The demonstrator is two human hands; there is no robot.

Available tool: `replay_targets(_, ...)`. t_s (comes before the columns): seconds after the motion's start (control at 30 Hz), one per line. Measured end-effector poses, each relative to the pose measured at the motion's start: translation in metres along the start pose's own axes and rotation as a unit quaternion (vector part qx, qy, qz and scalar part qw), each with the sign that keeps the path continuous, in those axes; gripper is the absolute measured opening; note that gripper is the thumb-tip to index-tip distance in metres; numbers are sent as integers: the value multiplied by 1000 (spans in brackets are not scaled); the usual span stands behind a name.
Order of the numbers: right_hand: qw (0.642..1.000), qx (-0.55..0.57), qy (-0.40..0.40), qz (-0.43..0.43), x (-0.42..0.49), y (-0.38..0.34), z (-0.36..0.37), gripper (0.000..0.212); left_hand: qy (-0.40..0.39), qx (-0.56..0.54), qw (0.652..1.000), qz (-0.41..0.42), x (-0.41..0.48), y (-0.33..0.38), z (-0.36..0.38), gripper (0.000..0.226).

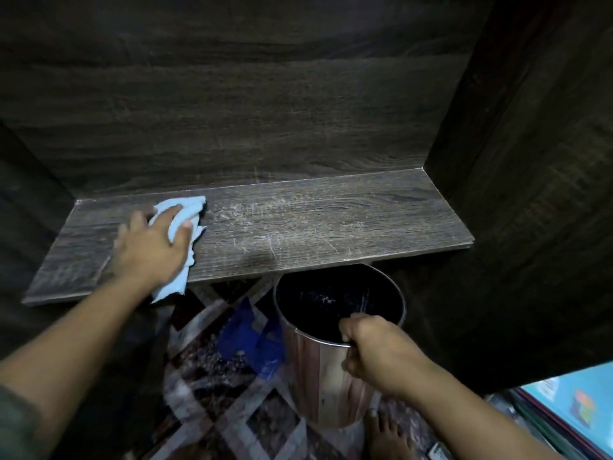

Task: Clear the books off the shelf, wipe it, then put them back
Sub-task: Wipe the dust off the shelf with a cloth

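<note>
Dark wood-grain shelf (298,224), scratched and dusty pale across the middle and right, set in a dark wood alcove. A light blue cloth (185,227) lies bunched on its left part, one end hanging over the front edge. Below, patterned floor (232,423) carries a blue bag (252,340); books (570,410) lower right.

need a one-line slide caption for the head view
Left hand presses a pale blue cloth on the bare dusty shelf; right hand grips a metal bin's rim below.
</note>
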State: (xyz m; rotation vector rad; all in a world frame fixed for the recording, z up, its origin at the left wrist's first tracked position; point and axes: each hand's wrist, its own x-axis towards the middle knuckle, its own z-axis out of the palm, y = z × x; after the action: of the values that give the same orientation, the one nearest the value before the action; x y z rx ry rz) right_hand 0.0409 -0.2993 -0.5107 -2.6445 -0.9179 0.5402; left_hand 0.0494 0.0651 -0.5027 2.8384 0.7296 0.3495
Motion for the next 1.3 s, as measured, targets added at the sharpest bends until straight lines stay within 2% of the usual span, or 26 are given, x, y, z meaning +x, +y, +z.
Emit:
replay_targets(0.1, 1000, -6, -1, 4, -4, 6, 2, 31, 9, -27, 1000, -11, -7, 15, 11, 68)
replay_targets(0.2, 1000, -7, -10, 10, -6, 9, 3, 37, 0, -41, 999, 18, -15, 66, 23, 53)
replay_targets(0.3, 1000, -2, -18, 14, -5, 10, 1, 38, -18, -137, 985, 104, -29, 116, 36, 44)
replay_targets(0.37, 1000, 3, -14, 14, -6, 10, -1, 32, -24, -207, 963, 169, -27, 129, 39, 47)
replay_targets(0.43, 1000, 14, -8, 16, -9, 14, -2, 31, 0, -227, 955, 193, -3, 126, 30, 46)
replay_targets(0.53, 999, 22, 1, 25, -12, 22, -1, 31, 25, -218, 955, 202, 39, 114, 12, 45)
replay_targets(0.6, 999, 17, -1, 29, -13, 27, 0, 36, -12, -195, 957, 216, 53, 107, 15, 45)
replay_targets(0.67, 999, 13, -5, 31, -14, 31, 1, 39, -52, -126, 962, 236, 47, 108, 29, 47)
replay_targets(0.73, 999, 13, -7, 36, -14, 33, 2, 39, -61, -68, 964, 248, 39, 116, 41, 52)
replay_targets(0.8, 999, 9, -7, 41, -14, 35, 4, 37, -66, -67, 961, 260, 32, 129, 43, 53)
replay_targets(0.9, 999, 15, -16, 43, -15, 34, 7, 36, -95, -97, 937, 320, 9, 143, 40, 49)
replay_targets(1.0, 999, 19, -19, 27, -15, 31, 5, 34, -114, -143, 885, 428, -35, 147, 34, 37)
replay_targets(1.07, 1000, 19, -11, 11, -17, 29, 2, 29, -136, -166, 863, 458, -52, 142, 30, 33)
replay_targets(1.13, 1000, 19, -8, 4, -18, 27, 0, 29, -97, -195, 867, 449, -47, 139, 22, 33)
replay_targets(1.23, 1000, 11, -9, 3, -19, 24, -1, 27, -2, -215, 902, 374, -4, 145, 10, 36)
replay_targets(1.3, 1000, 4, -7, 2, -18, 22, -3, 29, 5, -213, 917, 338, 24, 152, 10, 38)
